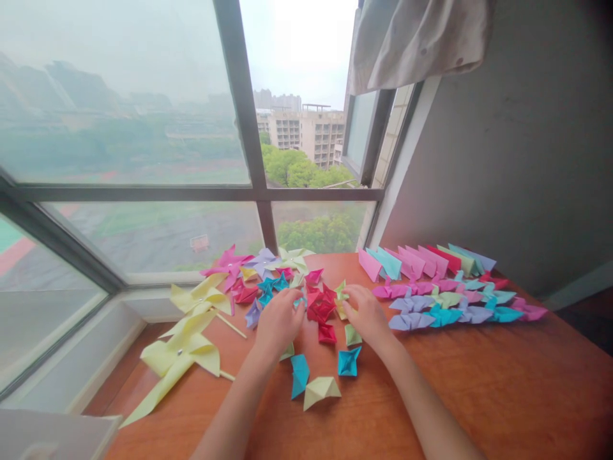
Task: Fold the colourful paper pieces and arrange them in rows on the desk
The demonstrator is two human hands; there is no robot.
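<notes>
My left hand [281, 321] reaches over the table from the left, its fingers curled together at a small light blue folded paper piece [299, 301] that they partly hide. Opposite it, the thumb and fingers of my right hand [368, 317] pinch at a yellow folded paper piece [341, 310]. Between the hands lies a cluster of red folded paper pieces [320, 303]. Closer to me are a single red piece [327, 333], a green one [353, 335], a blue square one [348, 362], a tilted blue one [300, 375] and a pale yellow one [322, 390].
Yellow paper pinwheels [182, 351] on sticks lie at the left, with a pink pinwheel [230, 265] behind. Rows of paper cranes [450, 313] stand at the right, folded paper planes [416, 260] behind them. Windows border the wooden table [479, 377]; a grey cloth [421, 45] hangs above.
</notes>
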